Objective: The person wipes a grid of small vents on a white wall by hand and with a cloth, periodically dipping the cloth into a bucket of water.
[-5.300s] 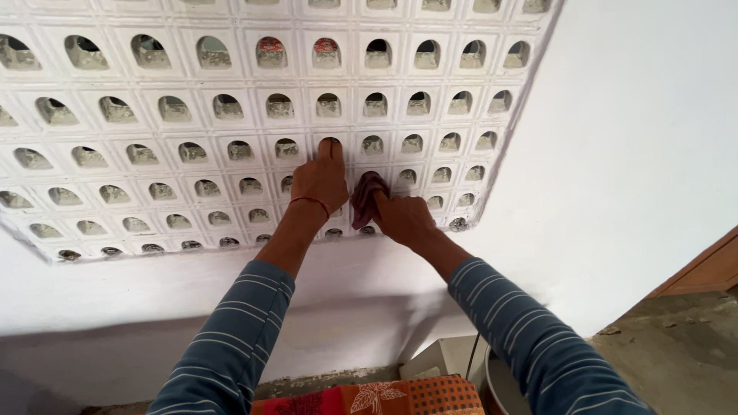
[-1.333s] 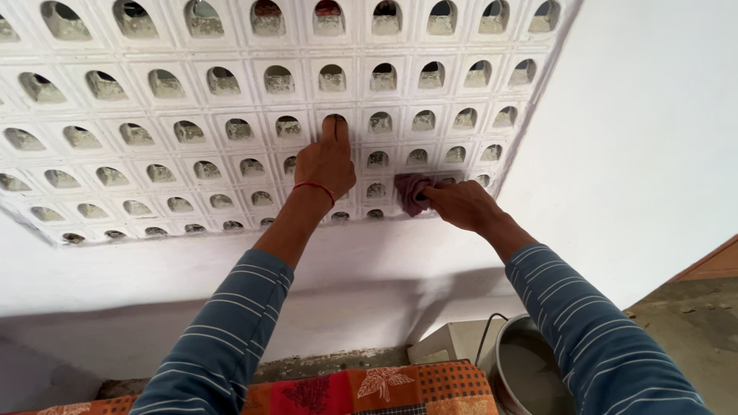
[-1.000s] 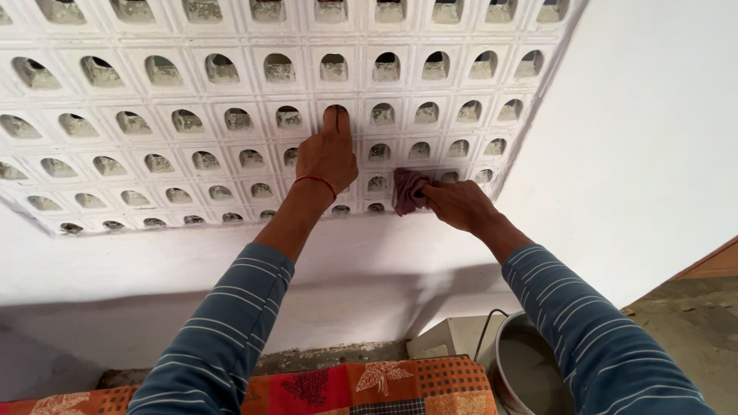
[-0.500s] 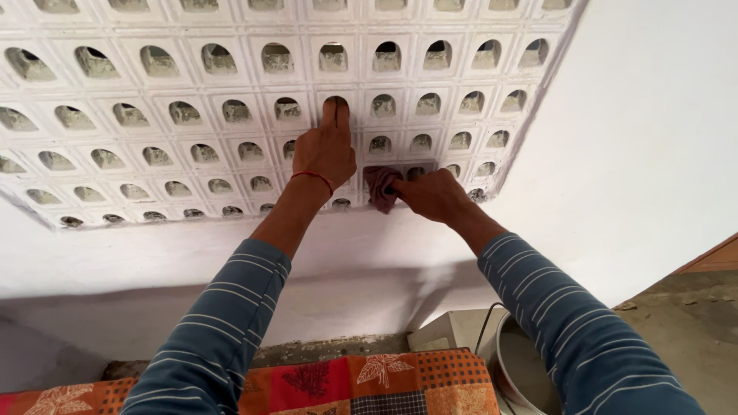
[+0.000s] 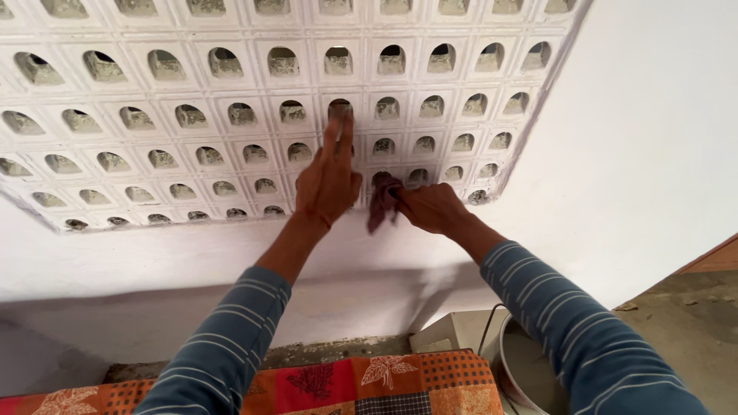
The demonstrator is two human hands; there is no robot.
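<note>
Grille: white lattice wall [image 5: 231, 84], rows of arched openings, dusty grey inside; upper rows cut off.
Left hand [image 5: 329, 180]: one, flat, fingers extended against lattice, holding nothing.
Right hand [image 5: 434, 207]: one, gripped a dark reddish cloth [image 5: 380, 201] pressed low on lattice.
Below: metal bucket [image 5: 511, 369], partly hidden by sleeve; patterned orange fabric [image 5: 369, 384].

Lattice wall [image 5: 231, 84] cut off at top and left edges. Left hand [image 5: 329, 180] motion-blurred, fingertips smeared over one opening. Dark cloth [image 5: 380, 201] partly hidden in right hand [image 5: 430, 207]; fingers behind it unseen. Metal bucket [image 5: 511, 369] cropped by bottom edge, covered by right sleeve [image 5: 584, 338]. Patterned fabric [image 5: 346, 384] cut at bottom.
</note>
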